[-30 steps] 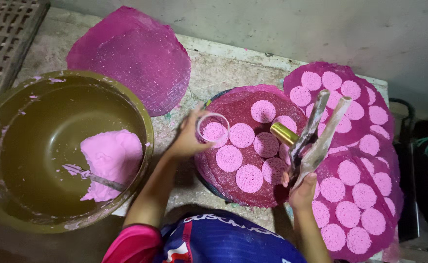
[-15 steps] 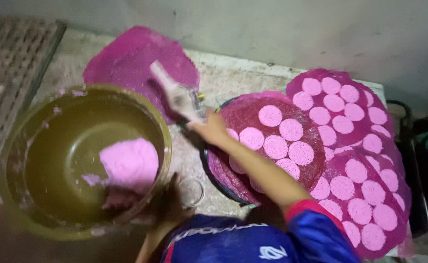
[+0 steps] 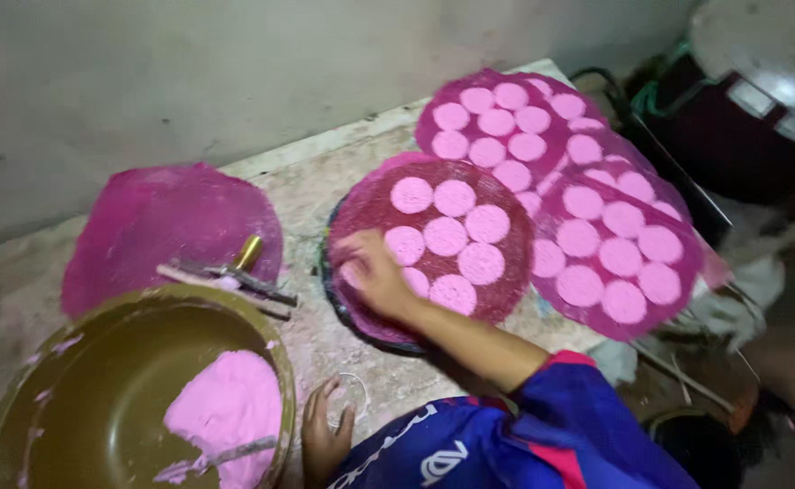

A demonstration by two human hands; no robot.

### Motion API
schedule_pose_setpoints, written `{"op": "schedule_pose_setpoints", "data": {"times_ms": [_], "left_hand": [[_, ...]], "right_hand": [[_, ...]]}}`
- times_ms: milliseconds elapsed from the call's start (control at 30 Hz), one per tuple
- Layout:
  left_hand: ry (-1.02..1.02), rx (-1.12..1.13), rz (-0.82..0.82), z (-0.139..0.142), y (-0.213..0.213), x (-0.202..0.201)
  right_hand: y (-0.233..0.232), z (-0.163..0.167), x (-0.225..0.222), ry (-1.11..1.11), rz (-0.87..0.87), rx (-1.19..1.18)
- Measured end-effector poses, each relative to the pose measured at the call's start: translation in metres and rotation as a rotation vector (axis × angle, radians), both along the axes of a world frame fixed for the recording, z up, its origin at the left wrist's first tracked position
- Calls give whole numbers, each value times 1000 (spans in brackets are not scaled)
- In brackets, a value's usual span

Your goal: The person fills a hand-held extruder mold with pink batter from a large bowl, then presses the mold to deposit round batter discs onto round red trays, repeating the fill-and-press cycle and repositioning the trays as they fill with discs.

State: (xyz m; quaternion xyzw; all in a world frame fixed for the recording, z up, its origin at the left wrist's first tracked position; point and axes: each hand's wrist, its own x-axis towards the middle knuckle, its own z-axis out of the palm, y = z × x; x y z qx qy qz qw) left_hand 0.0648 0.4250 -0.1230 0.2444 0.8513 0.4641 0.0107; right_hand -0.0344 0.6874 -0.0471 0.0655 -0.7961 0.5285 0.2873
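My right hand (image 3: 375,272) lies palm down on the left part of a round magenta mesh tray (image 3: 506,195) that carries several pink discs (image 3: 456,199); its fingers are apart and hold nothing. My left hand (image 3: 323,441) is low at the table's front edge, fingers around a small clear cup (image 3: 354,397) that stands on the table. A big olive bowl (image 3: 99,362) at the lower left holds a lump of pink dough (image 3: 225,407). A brass-handled tool (image 3: 234,270) lies across the bowl's far rim, clear of both hands.
An empty magenta mesh round (image 3: 162,222) lies behind the bowl. Two more mesh rounds with pink discs (image 3: 615,240) overlap at the right. A wall runs along the back; a dark pot with a metal lid (image 3: 760,81) stands at the far right.
My right hand has laid the brass-handled tool down by the bowl and come back onto the disc tray. My left hand has brought the cup from the bowl to the table.
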Motion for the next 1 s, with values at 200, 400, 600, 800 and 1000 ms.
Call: {"op": "schedule_pose_setpoints", "data": {"times_ms": [200,400,600,800,1000], "left_hand": [[-257,199,-56,59,74,-19],[-90,216,6,104,162,-75],[-50,73,106,131,203,-142],[90,-411,70,151,243,-150],[-27,-542,113,175,283,-150]], "right_hand": [[166,4,112,-409,-695,108],[214,-20,166,-437,-752,515],[220,-11,165,-437,-718,439],[238,-8,166,-587,-643,296],[265,-8,163,-370,-658,396]]}}
